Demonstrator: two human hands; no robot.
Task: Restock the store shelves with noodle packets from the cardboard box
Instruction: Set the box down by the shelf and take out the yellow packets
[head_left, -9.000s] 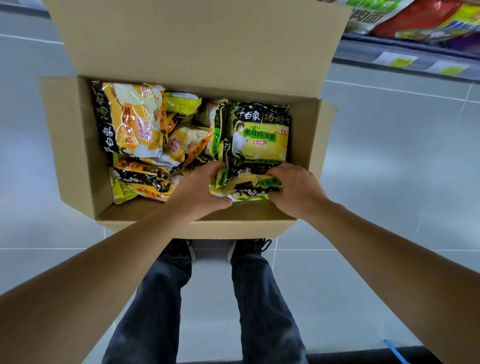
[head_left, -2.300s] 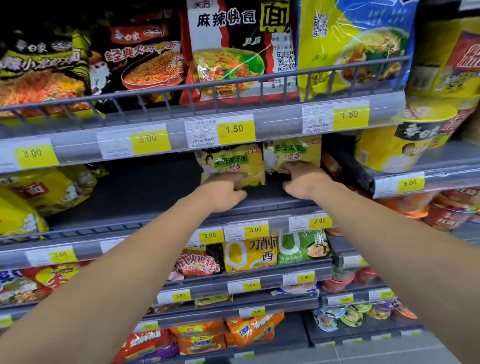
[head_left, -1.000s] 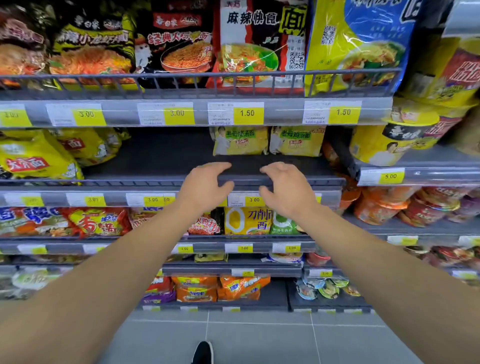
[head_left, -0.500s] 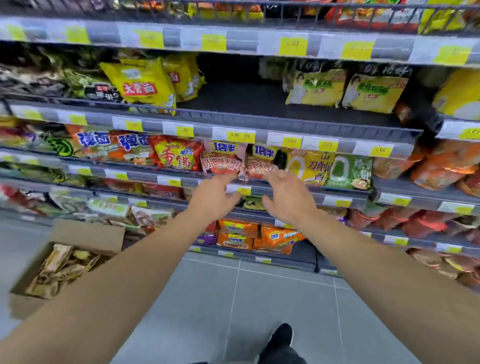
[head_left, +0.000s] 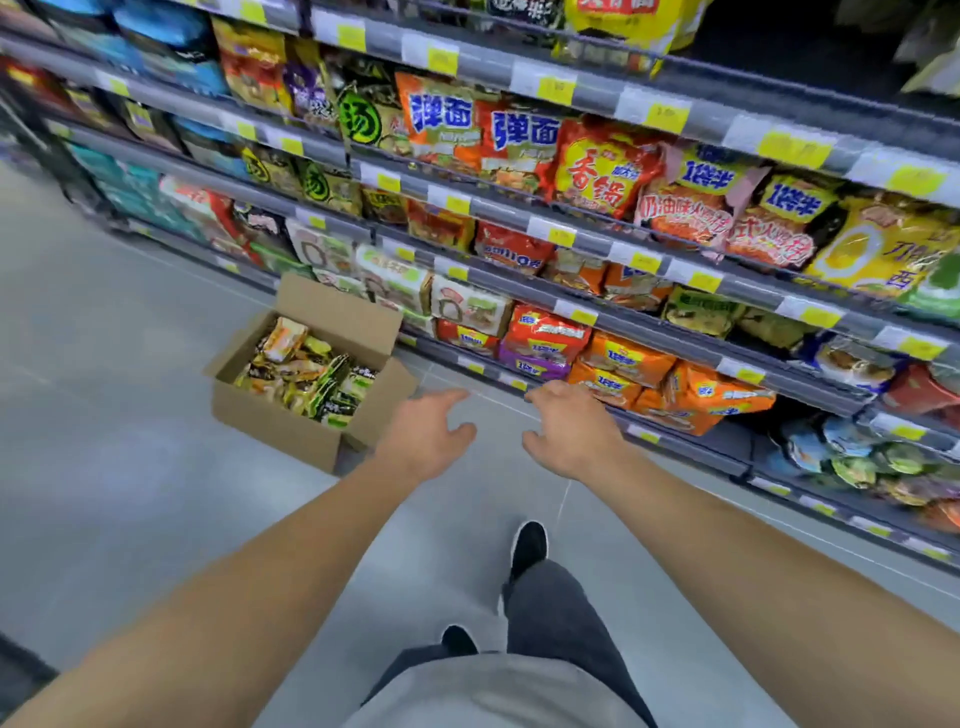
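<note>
An open cardboard box (head_left: 270, 418) stands on the grey floor at the foot of the shelves, left of centre. Several yellow, green and black noodle packets (head_left: 306, 371) lie in it. My left hand (head_left: 428, 436) hovers in the air just right of the box, fingers relaxed and holding nothing. My right hand (head_left: 569, 428) is level with it, a little to the right, also loose and empty, in front of the lowest shelf.
Store shelves (head_left: 597, 236) with yellow price tags run from upper left to lower right, packed with noodle bags and bowls. Orange packets (head_left: 675, 387) sit on the low shelf by my right hand. My feet (head_left: 527, 545) are on the tiled floor (head_left: 130, 441).
Both hands have let go of the packets on the shelf and come down empty. My view has turned left and down, bringing the box closer.
</note>
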